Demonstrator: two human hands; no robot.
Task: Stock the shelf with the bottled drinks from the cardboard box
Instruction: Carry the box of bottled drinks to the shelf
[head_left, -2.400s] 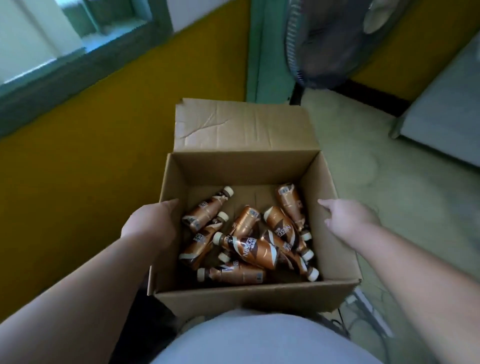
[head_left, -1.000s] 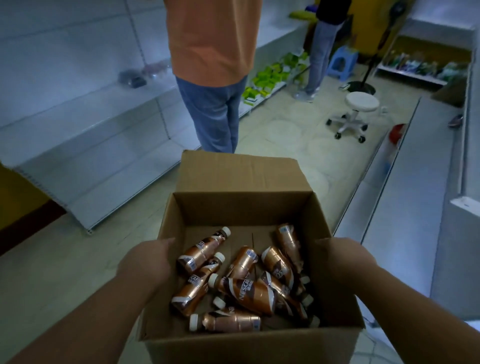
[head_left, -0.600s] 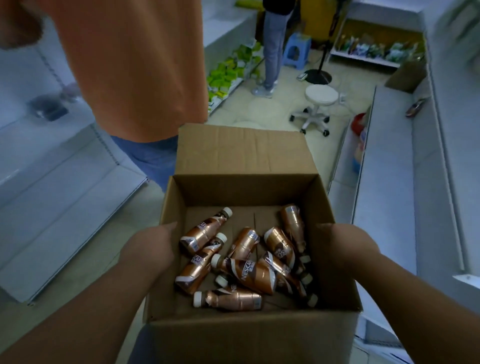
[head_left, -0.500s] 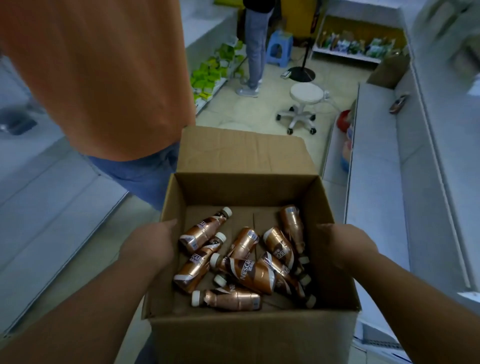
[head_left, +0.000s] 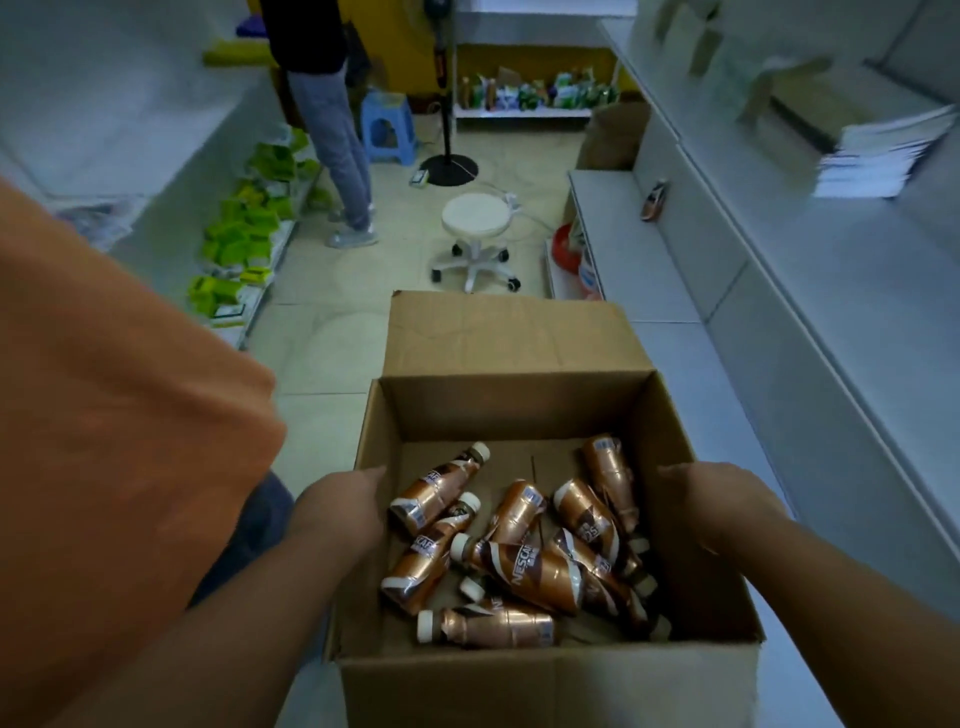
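Observation:
I carry an open cardboard box (head_left: 509, 415) in front of me. My left hand (head_left: 340, 512) grips its left wall and my right hand (head_left: 724, 506) grips its right wall. Several copper-brown bottled drinks (head_left: 524, 569) with white caps lie loose on the box floor. White shelving (head_left: 831, 291) runs along my right, with one lone bottle (head_left: 653, 200) lying on a lower shelf further ahead.
A person in an orange shirt (head_left: 114, 441) stands very close at my left. Another person (head_left: 332, 156) stands ahead by a shelf of green packs (head_left: 244, 244). A white wheeled stool (head_left: 475, 234), a fan stand (head_left: 448, 166) and a blue stool (head_left: 387, 127) occupy the aisle.
I have turned from the yellow wall into the aisle while carrying the box. The orange-shirted person has slid from ahead to my left side. The right-hand shelving is closer.

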